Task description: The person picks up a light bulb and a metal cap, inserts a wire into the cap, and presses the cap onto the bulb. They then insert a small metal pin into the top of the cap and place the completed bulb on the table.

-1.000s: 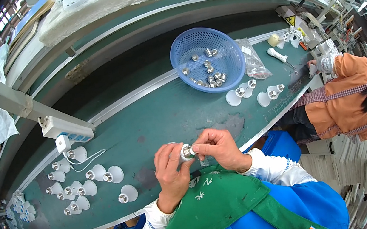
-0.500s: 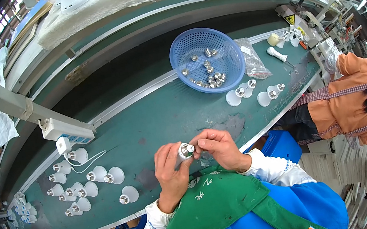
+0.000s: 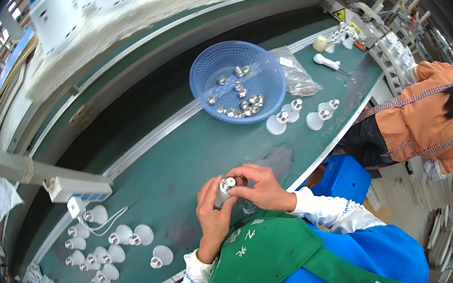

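My left hand (image 3: 210, 211) is closed around the white body of a light bulb (image 3: 222, 197), held upright above the green bench near its front edge. The bulb's silver screw cap (image 3: 228, 183) points up. From the right side, my right hand (image 3: 264, 187) closes its thumb and fingers round that cap. To the left stand and lie several white bulbs with metal caps (image 3: 162, 256). Ahead, a blue perforated basket (image 3: 202, 100) contains several loose silver screw caps (image 3: 245, 104).
More bulbs (image 3: 277, 124) stand right of the basket, beside a clear plastic bag (image 3: 296, 74). A white-handled screwdriver (image 3: 327, 62) lies farther right. A power strip (image 3: 79, 188) with a white cable sits at left. A person in orange (image 3: 432, 120) works at the right.
My right hand has moved in from beside the bulb, and its fingers now wrap round the cap. My left hand still holds the bulb. The whole view has shifted slightly.
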A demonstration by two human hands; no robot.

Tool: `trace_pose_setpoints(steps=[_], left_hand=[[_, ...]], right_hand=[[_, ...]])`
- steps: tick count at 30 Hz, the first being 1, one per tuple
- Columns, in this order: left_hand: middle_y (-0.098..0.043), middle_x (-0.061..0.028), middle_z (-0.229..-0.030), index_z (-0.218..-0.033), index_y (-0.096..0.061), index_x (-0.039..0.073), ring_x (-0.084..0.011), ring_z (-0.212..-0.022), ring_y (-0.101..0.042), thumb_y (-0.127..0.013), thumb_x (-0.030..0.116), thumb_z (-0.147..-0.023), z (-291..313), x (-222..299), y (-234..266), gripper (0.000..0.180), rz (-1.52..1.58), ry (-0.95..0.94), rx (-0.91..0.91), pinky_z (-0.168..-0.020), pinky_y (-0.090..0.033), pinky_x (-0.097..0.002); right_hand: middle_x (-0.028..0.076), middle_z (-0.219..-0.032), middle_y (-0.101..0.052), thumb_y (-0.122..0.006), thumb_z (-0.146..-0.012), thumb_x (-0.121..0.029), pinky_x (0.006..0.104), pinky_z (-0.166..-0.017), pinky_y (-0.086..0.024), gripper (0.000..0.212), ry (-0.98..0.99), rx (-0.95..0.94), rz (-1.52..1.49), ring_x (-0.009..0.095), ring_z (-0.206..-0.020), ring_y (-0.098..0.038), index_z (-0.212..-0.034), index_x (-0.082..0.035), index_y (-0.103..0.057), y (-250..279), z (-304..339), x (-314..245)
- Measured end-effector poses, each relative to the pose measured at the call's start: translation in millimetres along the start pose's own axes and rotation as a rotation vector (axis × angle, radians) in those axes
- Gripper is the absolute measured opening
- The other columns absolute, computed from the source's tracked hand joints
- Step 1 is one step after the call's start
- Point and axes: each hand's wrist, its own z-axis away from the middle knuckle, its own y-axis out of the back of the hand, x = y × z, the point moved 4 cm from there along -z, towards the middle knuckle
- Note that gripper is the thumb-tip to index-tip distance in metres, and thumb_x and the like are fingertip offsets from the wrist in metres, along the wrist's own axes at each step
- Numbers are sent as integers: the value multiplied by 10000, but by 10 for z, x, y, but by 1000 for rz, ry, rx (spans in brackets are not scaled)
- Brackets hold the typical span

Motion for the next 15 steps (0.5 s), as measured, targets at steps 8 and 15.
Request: trace_pose_setpoints(steps=[8,15], left_hand=[[-529,-159,-1251,-1303,-470,39,-281,-1167,-505,-732,78,-698,157,-221,174,661,-85,200,3,-983,-381,-375],[-564,-138,-1208,-1282,-485,31,-249,-1130,-532,-687,83,-748,327,-384,359,574,-76,284,57,-938,-402,-378]], right_hand=[[83,-742,-562,-675,-756,-74,334,-593,-451,222,86,458,417,208,-662,-564,-964,-29,-612,834,-344,704],[113,-793,-594,-678,-770,-110,391,-628,-459,247,85,512,592,286,-726,-598,-987,-42,-582,852,-440,1175]])
